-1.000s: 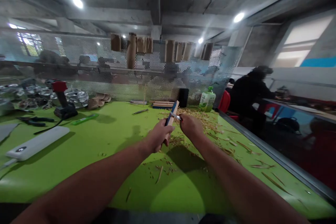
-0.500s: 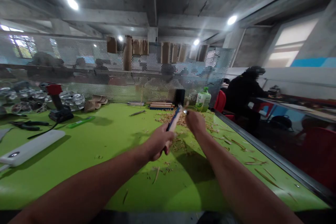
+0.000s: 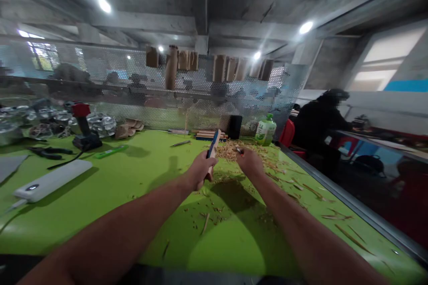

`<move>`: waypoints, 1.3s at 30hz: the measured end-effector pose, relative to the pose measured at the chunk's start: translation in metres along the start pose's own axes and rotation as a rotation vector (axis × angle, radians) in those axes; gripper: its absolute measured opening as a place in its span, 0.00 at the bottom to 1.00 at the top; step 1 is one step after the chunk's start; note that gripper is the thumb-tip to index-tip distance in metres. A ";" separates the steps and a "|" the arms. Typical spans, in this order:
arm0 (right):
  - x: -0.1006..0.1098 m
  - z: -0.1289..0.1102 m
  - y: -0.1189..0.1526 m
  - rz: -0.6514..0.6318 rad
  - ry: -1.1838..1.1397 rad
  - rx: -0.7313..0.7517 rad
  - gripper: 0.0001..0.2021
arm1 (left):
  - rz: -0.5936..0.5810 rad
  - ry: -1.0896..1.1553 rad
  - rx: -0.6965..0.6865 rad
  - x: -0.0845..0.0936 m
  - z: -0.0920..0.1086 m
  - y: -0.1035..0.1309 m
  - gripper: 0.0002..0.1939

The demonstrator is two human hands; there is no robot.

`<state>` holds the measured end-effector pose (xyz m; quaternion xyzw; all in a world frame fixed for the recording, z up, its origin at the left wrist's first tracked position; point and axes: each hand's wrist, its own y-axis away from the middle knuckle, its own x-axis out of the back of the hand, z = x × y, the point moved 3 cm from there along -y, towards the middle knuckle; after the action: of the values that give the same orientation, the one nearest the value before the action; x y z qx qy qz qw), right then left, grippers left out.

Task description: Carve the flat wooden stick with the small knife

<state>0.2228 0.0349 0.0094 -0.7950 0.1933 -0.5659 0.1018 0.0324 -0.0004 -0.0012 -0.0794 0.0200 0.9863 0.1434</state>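
Observation:
My left hand (image 3: 199, 170) is wrapped round a strip of wood (image 3: 214, 144) with a dark blue face, its far end tilted up. To the right, my right hand (image 3: 250, 163) is closed round a small tool (image 3: 238, 149), of which only a short shiny tip shows. The tool and the strip are apart. Under and beyond both hands, wood shavings (image 3: 229, 151) lie heaped on the green tabletop (image 3: 133, 178).
Wooden strips (image 3: 210, 135), a black slab (image 3: 235, 126) and a green bottle (image 3: 265, 130) stand or lie at the back. On the left are a red-topped drill (image 3: 83, 127), pliers (image 3: 50, 152) and a white bar (image 3: 55, 181). A person (image 3: 317, 120) sits at the right.
The wood strip has moved left and stands more upright in my left hand. The gap between it and the tool in my right hand has widened. The whole view has shifted slightly.

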 end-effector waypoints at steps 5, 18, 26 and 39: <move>-0.003 -0.030 0.020 -0.051 0.104 0.224 0.16 | 0.082 -0.115 0.002 -0.007 0.000 0.004 0.14; 0.000 -0.038 0.023 -0.041 0.251 0.262 0.15 | 0.034 -0.128 -0.038 -0.019 0.003 0.010 0.11; 0.008 -0.015 0.006 0.058 0.264 0.193 0.14 | -0.060 -0.176 0.012 -0.032 0.006 0.028 0.25; 0.007 0.009 -0.013 0.084 0.233 0.083 0.16 | -0.110 -0.222 0.107 -0.040 0.016 0.046 0.30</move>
<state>0.2360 0.0436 0.0170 -0.7100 0.2134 -0.6573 0.1353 0.0547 -0.0544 0.0213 0.0369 0.0521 0.9772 0.2027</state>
